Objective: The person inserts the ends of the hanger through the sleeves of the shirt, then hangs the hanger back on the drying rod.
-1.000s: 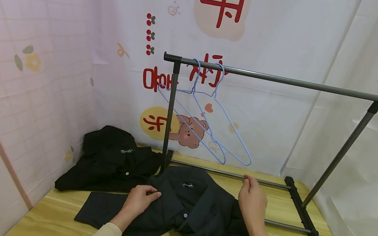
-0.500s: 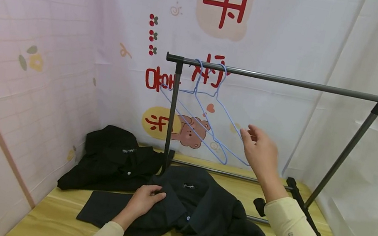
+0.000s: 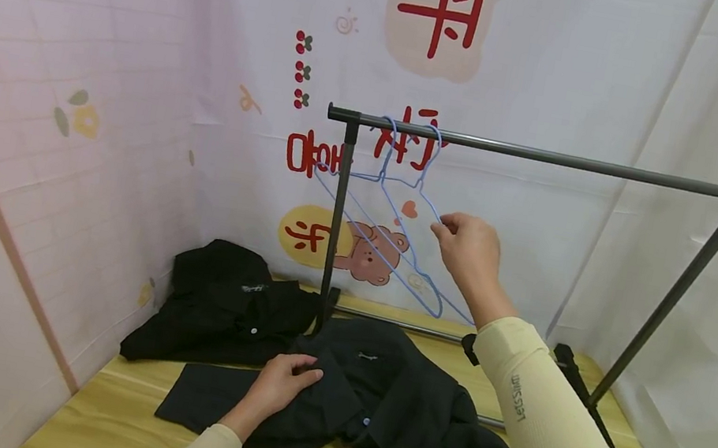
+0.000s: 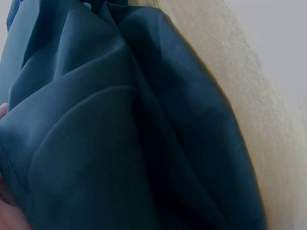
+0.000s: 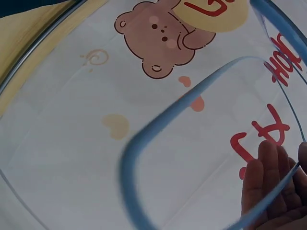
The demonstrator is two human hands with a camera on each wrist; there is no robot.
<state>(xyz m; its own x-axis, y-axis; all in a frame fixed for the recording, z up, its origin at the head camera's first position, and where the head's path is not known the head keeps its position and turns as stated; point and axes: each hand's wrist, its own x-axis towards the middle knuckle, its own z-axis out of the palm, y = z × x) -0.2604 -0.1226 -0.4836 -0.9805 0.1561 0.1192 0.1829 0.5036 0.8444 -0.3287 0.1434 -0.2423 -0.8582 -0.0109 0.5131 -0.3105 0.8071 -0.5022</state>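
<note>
A black collared shirt (image 3: 417,426) lies on the wooden table, one sleeve spread to the left. My left hand (image 3: 282,385) pinches its cloth beside the collar; in the left wrist view dark folds (image 4: 91,143) fill most of the picture, with bits of my fingers at the left edge. My right hand (image 3: 471,253) is raised to the front blue clothes hanger (image 3: 431,198), thumb and fingers around its sloping wire. Close up, that hanger (image 5: 163,120) passes between the thumb and the fairly straight fingers. Its hook stays over the rack's top bar.
A second blue hanger (image 3: 397,211) hangs just behind on the metal clothes rack (image 3: 586,165). Another black shirt (image 3: 219,320) lies folded at the back left. The rack's lower bars and feet stand on the table (image 3: 102,411). Printed cloth walls enclose the sides and back.
My right hand has left the shirt's right side and risen up and leftward to the front hanger, which it now holds. My left hand keeps its place on the shirt.
</note>
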